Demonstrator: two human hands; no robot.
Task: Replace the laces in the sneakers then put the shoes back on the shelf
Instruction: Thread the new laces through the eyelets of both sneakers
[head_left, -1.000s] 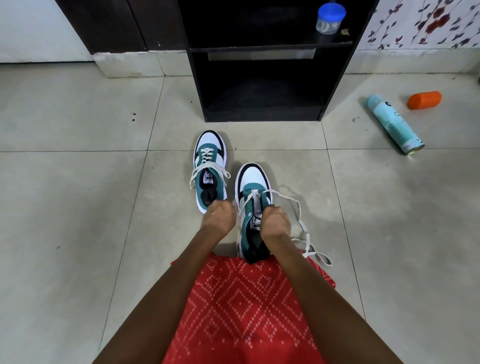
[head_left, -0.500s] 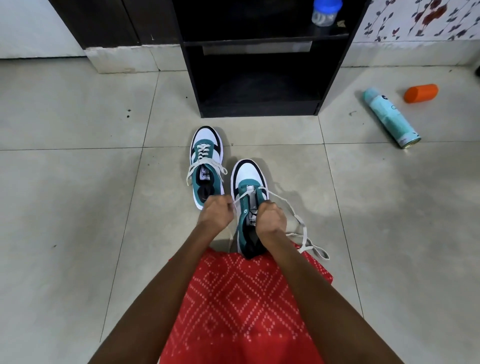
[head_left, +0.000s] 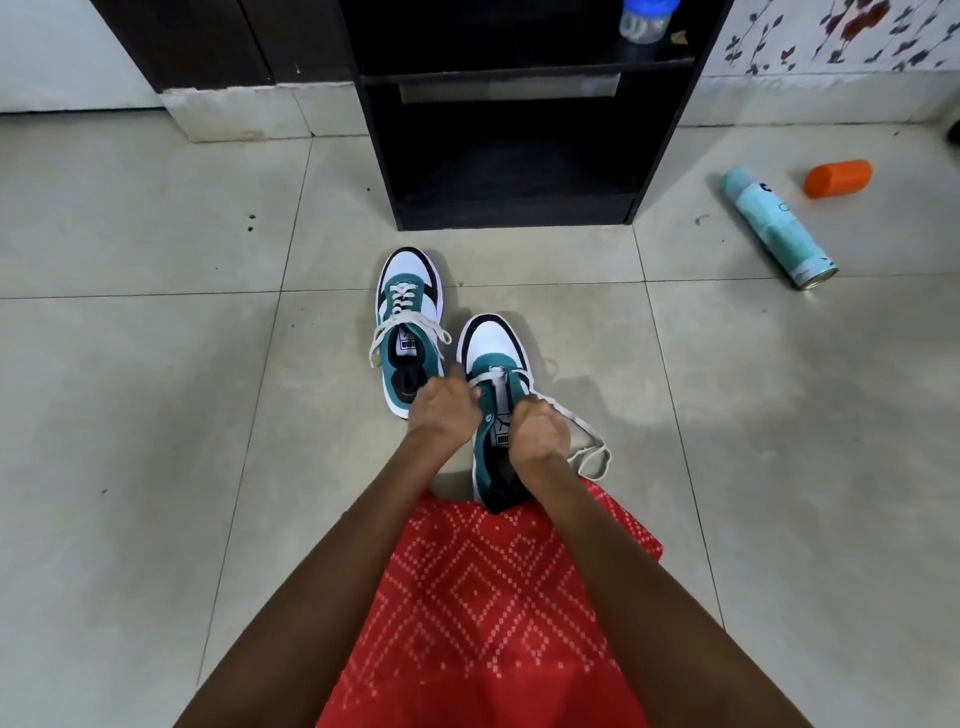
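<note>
Two white, teal and black sneakers stand on the tiled floor. The left sneaker (head_left: 408, 332) is fully laced, its lace ends loose at the top. The right sneaker (head_left: 493, 374) is laced only near the toe. My left hand (head_left: 442, 410) grips at its left eyelet row, fingers curled. At the right eyelet row my right hand (head_left: 537, 431) pinches the white lace (head_left: 582, 434), which trails in a loop on the floor to the right. The black shelf unit (head_left: 514, 135) stands just beyond the shoes, its lower compartment empty.
A teal spray can (head_left: 776, 226) lies on the floor at right, with an orange cap (head_left: 837, 178) beside it. A blue-lidded jar (head_left: 644, 18) sits on the upper shelf. My red patterned garment (head_left: 483, 613) covers my lap below the shoe.
The view has tilted slightly, shifting everything up. My hands stay at the right sneaker's eyelets; the left hand has moved a little forward toward the toe and the lace loop has pulled shorter.
</note>
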